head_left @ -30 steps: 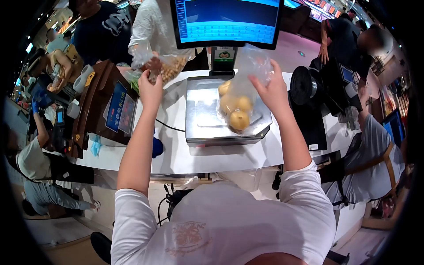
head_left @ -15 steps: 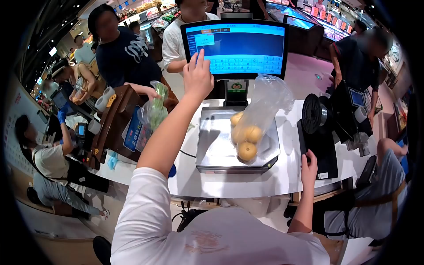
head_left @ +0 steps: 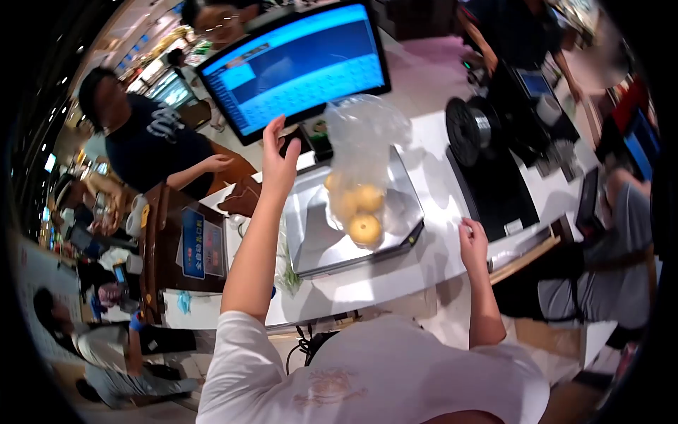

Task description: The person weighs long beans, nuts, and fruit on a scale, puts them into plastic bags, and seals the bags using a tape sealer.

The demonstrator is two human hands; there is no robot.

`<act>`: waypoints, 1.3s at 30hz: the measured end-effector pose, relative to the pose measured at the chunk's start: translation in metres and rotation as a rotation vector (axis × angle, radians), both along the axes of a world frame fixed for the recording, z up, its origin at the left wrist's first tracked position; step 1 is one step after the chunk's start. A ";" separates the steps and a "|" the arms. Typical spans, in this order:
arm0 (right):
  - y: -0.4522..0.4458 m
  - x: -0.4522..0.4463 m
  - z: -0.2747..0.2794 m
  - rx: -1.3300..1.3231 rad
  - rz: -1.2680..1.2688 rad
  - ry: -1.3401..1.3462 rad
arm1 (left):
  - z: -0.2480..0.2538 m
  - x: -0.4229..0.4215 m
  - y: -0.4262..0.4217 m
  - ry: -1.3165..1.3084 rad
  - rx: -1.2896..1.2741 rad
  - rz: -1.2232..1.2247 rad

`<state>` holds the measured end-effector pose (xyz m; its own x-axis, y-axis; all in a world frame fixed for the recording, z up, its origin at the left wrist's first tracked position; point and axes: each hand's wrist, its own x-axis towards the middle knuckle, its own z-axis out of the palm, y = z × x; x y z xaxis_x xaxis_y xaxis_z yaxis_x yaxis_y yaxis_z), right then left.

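My left hand (head_left: 279, 161) is raised at the lower left corner of the touchscreen (head_left: 296, 67), above the scale's far left corner. Its fingers are apart and hold nothing. On the metal scale (head_left: 311, 244) sits a clear plastic bag (head_left: 367, 138) with several round yellow fruits (head_left: 365, 230) that look like pears. My right hand (head_left: 473, 242) hovers by the counter's front edge, right of the scale, fingers loosely bent and nothing visible in them. Leafy greens (head_left: 288, 277), apparently in a clear bag, lie left of the scale, partly behind my left forearm.
A black reel (head_left: 466, 131) and a dark device (head_left: 526, 106) stand on the counter at the right. Left of me is a brown box-shaped unit (head_left: 159, 240) with a blue sign (head_left: 200, 244). A person in a dark shirt (head_left: 155, 134) stands across the counter.
My view has tilted and turned. My left hand has come off the touchscreen and opened. The greens that the person across held now lie on the counter beside the scale.
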<state>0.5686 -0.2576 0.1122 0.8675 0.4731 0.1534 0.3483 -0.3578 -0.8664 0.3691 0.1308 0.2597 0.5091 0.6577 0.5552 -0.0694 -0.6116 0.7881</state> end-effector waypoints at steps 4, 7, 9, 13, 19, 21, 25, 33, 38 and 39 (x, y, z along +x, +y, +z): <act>-0.003 -0.010 -0.041 0.042 0.044 0.009 | -0.021 0.010 -0.041 0.170 -0.123 -0.364; -0.001 -0.021 -0.058 0.077 0.070 0.019 | -0.014 0.031 -0.057 0.365 -0.105 -0.397; 0.001 -0.030 -0.063 0.087 0.089 0.050 | -0.006 0.045 -0.074 0.429 -0.064 -0.421; 0.006 -0.043 -0.069 0.120 0.131 0.027 | -0.003 0.062 -0.073 0.927 -0.210 -0.436; 0.025 -0.047 -0.073 0.174 0.167 -0.032 | -0.028 0.058 -0.085 -0.095 -0.921 -0.262; 0.030 -0.048 -0.076 0.186 0.184 -0.056 | -0.053 0.047 -0.073 -0.209 -0.888 -0.318; 0.047 -0.053 -0.089 0.181 0.184 -0.147 | -0.042 0.029 -0.072 -0.300 -0.842 -0.304; 0.051 -0.070 -0.100 0.368 -0.189 0.131 | 0.012 -0.008 -0.091 -0.587 -0.881 -0.332; 0.048 -0.093 0.028 0.864 -0.069 0.718 | 0.032 -0.028 -0.111 -0.827 -0.952 -0.627; 0.049 -0.107 0.064 0.891 0.017 0.785 | 0.037 -0.031 -0.116 -0.798 -0.920 -0.616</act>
<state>0.4613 -0.2086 0.1759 0.8657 0.4814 -0.1368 -0.3905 0.4787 -0.7864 0.3385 0.0144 0.2968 0.6011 0.7313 0.3223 -0.7618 0.4026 0.5074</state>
